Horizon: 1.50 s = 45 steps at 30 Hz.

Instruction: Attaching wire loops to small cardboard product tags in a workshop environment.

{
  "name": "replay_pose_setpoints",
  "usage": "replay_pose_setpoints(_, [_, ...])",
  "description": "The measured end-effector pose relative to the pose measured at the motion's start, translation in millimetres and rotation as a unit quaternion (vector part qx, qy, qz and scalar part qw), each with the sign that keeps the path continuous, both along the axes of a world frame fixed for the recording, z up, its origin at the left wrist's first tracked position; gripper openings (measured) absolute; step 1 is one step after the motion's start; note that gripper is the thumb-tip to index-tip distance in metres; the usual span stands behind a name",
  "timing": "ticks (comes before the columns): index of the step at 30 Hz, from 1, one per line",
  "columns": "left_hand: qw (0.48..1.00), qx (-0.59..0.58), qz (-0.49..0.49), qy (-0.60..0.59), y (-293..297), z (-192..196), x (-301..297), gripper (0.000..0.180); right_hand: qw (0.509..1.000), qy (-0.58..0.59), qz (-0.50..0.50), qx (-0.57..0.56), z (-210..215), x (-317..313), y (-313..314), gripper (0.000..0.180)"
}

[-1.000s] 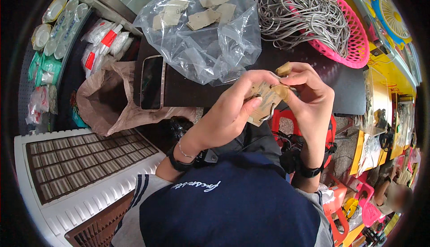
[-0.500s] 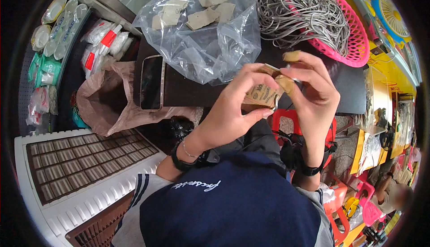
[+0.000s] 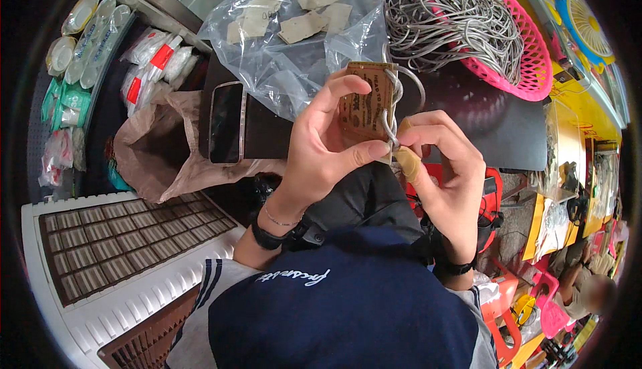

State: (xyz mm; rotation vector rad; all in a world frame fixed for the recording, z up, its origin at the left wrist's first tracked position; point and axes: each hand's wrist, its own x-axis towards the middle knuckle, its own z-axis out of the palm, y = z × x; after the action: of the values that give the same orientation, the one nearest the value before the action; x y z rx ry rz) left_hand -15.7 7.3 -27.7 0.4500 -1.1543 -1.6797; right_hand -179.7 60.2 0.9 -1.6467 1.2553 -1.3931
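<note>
A brown printed card tag [image 3: 358,105] stands nearly upright in front of me, its printed side toward me. My left hand [image 3: 317,148] grips it at the left and lower edge, thumb along the bottom. Silver-grey cord [image 3: 420,88] runs in loops along the tag's right edge and arcs out beyond it. At the tag's lower right corner my right hand [image 3: 445,168] pinches the cord between thumb and forefinger. A tan cover wraps a tip of that hand. The pinched end is mostly hidden by the fingers.
Behind my hands a clear plastic bag [image 3: 287,68] holds several grey-beige card pieces [image 3: 304,26]. A pink basket [image 3: 538,61] heaped with silver-grey cord [image 3: 455,24] stands at the far right. A phone [image 3: 227,125] and an open brown bag [image 3: 190,175] are at left.
The tag has turned from tilted to nearly upright and moved up and left, showing its printed side and the cord. My right hand has dropped lower and pinches at the tag's lower corner.
</note>
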Motion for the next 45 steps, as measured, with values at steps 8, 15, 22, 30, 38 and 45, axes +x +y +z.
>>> replay_pose_setpoints(8, [0.999, -0.019, -0.021, -0.019, 0.8, 1.9, 0.1, 0.059, 0.999, 0.003, -0.041, -0.035, -2.6, 2.4, 0.0, 0.017])
replay_pose_setpoints(15, [0.999, -0.028, -0.02, -0.041, 0.3, 1.1, 0.0, 0.056, 0.994, -0.053, -0.091, -0.008, -4.3, 2.5, 4.1, 0.023])
replay_pose_setpoints(22, [0.998, -0.029, -0.048, -0.04, 5.2, 3.4, 0.7, 0.053, 0.967, 0.171, -0.103, -0.158, 1.3, -7.4, -7.2, 0.031])
replay_pose_setpoints(30, [0.994, -0.031, -0.073, -0.073, 6.2, 4.4, -1.0, 0.054, 0.893, 0.33, -0.087, -0.292, -0.1, -17.5, -13.5, 0.03])
replay_pose_setpoints(38, [0.993, -0.017, -0.104, -0.061, 4.9, 4.9, -0.5, 0.055, 0.92, 0.228, -0.198, -0.25, -6.7, -6.7, -11.3, 0.029])
replay_pose_setpoints(45, [0.972, 0.112, -0.206, 0.022, 0.4, 1.6, 14.1, 0.063, 0.943, 0.169, -0.167, -0.232, 0.6, -3.3, -5.5, 0.026])
